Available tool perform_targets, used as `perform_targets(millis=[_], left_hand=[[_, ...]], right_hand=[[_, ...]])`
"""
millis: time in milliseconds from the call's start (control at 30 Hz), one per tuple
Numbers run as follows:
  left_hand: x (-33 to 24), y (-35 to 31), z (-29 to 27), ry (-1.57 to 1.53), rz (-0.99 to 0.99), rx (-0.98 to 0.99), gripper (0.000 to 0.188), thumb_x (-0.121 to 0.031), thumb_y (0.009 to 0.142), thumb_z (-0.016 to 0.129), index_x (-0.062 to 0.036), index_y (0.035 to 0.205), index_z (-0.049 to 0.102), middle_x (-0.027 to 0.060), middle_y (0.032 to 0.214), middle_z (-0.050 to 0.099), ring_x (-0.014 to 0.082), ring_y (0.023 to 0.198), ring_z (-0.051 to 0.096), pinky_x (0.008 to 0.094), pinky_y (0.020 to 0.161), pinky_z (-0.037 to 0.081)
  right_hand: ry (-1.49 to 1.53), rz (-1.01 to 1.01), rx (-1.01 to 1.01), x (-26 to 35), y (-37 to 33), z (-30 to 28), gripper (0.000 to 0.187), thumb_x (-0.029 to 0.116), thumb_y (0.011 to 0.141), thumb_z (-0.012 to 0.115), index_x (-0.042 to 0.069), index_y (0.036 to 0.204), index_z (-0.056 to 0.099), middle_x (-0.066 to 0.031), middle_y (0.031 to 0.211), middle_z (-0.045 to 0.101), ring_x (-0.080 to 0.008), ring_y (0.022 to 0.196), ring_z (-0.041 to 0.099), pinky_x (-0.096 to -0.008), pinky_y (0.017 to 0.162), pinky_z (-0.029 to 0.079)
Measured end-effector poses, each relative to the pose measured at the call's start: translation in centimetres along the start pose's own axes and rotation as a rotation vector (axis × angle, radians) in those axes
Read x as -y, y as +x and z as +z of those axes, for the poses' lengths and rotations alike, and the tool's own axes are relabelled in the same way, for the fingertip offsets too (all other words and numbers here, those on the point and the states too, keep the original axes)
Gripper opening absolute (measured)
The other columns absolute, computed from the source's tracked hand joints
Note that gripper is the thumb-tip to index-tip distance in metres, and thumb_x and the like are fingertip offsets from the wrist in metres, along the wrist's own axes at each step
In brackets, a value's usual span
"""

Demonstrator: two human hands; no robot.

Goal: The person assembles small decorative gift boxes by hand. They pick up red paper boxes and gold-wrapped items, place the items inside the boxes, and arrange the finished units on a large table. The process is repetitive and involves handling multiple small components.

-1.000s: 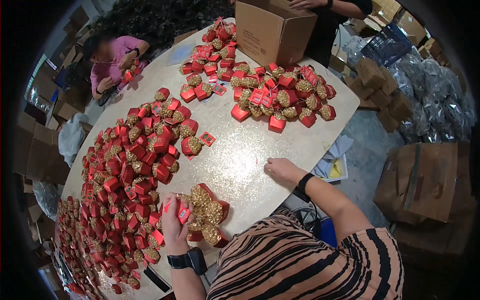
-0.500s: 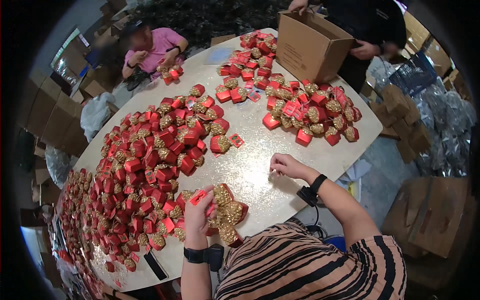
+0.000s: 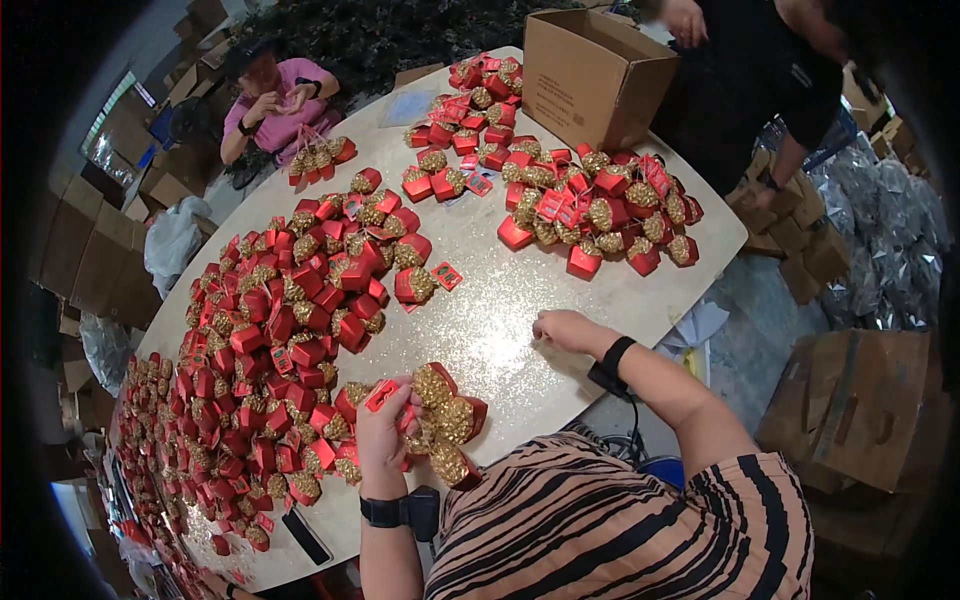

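My left hand [image 3: 383, 430] is closed on a small red tag [image 3: 381, 396], with its thumb and fingers pressed together. A bunch of red ornaments with gold beaded tops [image 3: 446, 418] sits right beside these fingers, near the table's front edge; whether strings join it to the tag is hidden. To the right, my right hand [image 3: 566, 331] hovers over or rests on the bare tabletop with its fingers curled in. Anything inside that hand is too small or hidden to make out. A large heap of like ornaments [image 3: 290, 330] spreads left of my left hand.
Another pile of ornaments [image 3: 610, 210] lies at the far right of the pale table [image 3: 480, 290]. Behind it stands an open cardboard box [image 3: 575, 85]. A dark phone [image 3: 307, 537] lies near the front left edge. Two co-workers stand or sit across the table.
My right hand's fingers have curled in more; my left keeps its hold. The co-worker at the far right has let go of the cardboard box and reaches down toward small cartons. The view has shifted slightly.
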State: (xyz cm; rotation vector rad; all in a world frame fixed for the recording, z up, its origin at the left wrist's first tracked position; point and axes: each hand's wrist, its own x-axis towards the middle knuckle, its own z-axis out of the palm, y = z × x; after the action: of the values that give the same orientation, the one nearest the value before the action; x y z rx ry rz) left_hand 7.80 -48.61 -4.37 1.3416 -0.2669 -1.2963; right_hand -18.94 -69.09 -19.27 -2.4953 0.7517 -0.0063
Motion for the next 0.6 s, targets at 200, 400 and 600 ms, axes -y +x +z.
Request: perform_targets(millis=[200, 400, 600], left_hand=[[0.3, 0.3, 0.6, 0.033, -0.008, -0.003, 0.019, -0.008, 0.084, 0.058, 0.0010, 0.100, 0.057, 0.0068, 0.071, 0.060, 0.0116, 0.055, 0.056, 0.0192, 0.039, 0.037], [0.3, 0.5, 0.8, 0.017, 0.008, 0.005, 0.020, -0.009, 0.083, 0.059, 0.0010, 0.100, 0.056, 0.0074, 0.072, 0.059, 0.0117, 0.055, 0.056, 0.0182, 0.039, 0.037], [0.2, 1.2, 1.6, 0.017, -0.009, 0.039, 0.027, -0.006, 0.080, 0.061, 0.0035, 0.105, 0.056, 0.0069, 0.074, 0.059, 0.0111, 0.059, 0.057, 0.0176, 0.042, 0.039]], right_hand=[[0.060, 0.077, -0.030, 2.1, -0.3, 2.9, 0.010, 0.010, 0.077, 0.051, 0.004, 0.077, 0.058, -0.0150, 0.086, 0.054, -0.0329, 0.079, 0.056, -0.0410, 0.070, 0.046], [0.353, 0.144, -0.122, 2.2, 0.5, 3.2, 0.011, 0.009, 0.083, 0.048, 0.000, 0.080, 0.054, -0.0154, 0.077, 0.056, -0.0265, 0.067, 0.059, -0.0361, 0.062, 0.047], [0.924, 0.126, -0.252, 11.2, 1.6, -7.0, 0.010, 0.008, 0.082, 0.057, -0.001, 0.081, 0.055, -0.0042, 0.064, 0.057, -0.0098, 0.056, 0.054, -0.0254, 0.052, 0.044]])
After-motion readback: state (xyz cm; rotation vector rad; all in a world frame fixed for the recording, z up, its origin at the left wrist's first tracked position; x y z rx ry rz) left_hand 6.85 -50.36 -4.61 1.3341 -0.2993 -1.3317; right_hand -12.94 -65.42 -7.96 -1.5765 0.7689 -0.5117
